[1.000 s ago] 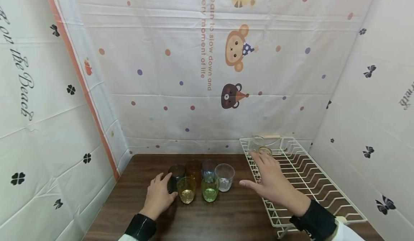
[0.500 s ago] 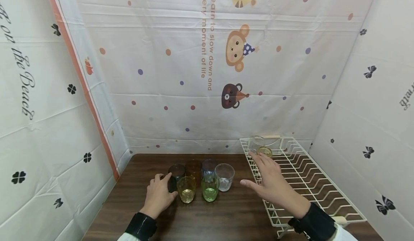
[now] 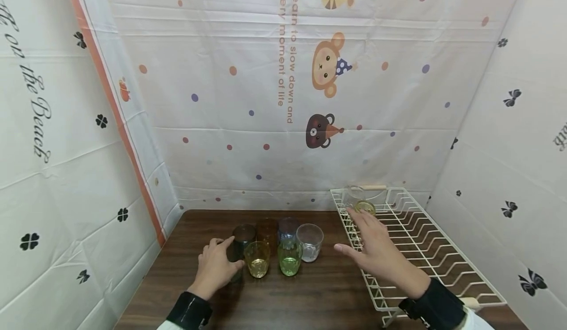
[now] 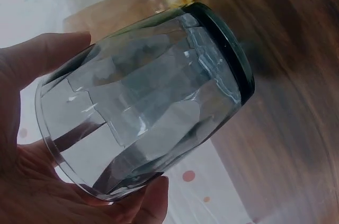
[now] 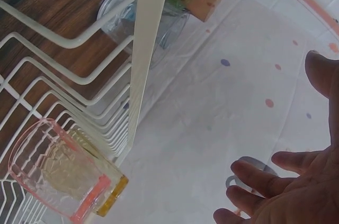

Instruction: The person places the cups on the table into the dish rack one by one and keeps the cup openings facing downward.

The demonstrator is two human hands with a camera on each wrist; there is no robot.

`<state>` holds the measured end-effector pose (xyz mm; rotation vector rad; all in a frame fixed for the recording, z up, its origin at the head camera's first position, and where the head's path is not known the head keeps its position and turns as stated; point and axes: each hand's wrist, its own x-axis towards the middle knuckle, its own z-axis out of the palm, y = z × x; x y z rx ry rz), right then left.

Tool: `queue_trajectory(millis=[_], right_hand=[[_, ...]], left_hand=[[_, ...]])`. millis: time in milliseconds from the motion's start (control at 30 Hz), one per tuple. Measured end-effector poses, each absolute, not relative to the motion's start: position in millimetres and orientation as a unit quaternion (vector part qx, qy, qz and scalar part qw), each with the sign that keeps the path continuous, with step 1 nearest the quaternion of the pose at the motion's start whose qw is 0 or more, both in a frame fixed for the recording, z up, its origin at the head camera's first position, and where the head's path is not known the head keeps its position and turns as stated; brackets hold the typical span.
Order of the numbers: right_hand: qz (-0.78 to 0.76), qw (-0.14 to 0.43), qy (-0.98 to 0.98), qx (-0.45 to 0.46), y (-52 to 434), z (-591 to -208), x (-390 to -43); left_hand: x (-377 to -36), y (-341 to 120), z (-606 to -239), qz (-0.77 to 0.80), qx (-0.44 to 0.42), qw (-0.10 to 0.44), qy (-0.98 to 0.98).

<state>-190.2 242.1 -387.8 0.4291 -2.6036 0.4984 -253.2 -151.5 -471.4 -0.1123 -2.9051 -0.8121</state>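
Cartoon-print sheets wall in a dark wood worktop point(image 3: 292, 295): little has moved in the last second.

Left hand point(image 3: 215, 267) stays curled round the dark glass point(image 3: 241, 240) at the left end of the cluster, thumb and fingers wrapped on its wall in the left wrist view point(image 4: 143, 102); the glass has not left its place beside the yellow glass point(image 3: 257, 259), green glass point(image 3: 289, 257) and clear glass point(image 3: 309, 242). Right hand point(image 3: 377, 249) keeps hovering over the near-left part of the white rack point(image 3: 443, 251), fingers spread and holding nothing, drifted only slightly. A pink glass point(image 5: 58, 173) already lies at the rack's far end. My reading: the grip on the dark glass is set, but the lift has not started.
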Motion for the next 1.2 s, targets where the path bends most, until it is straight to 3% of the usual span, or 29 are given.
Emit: queue_trajectory(millis=[767, 1000, 1200], right_hand=[[0.199, 0.26, -0.929, 0.171, 237, -391, -191], [0.192, 0.265, -0.93, 0.169, 236, -390, -192], [0.193, 0.234, -0.942, 0.145, 233, -389, -193]], left_hand=[[-232, -148, -430, -0.5, -0.048, 0.01, -0.865], [-239, -132, -440, -0.607, -0.039, -0.02, -0.793], [-243, -115, -455, -0.682, -0.057, -0.068, -0.726]])
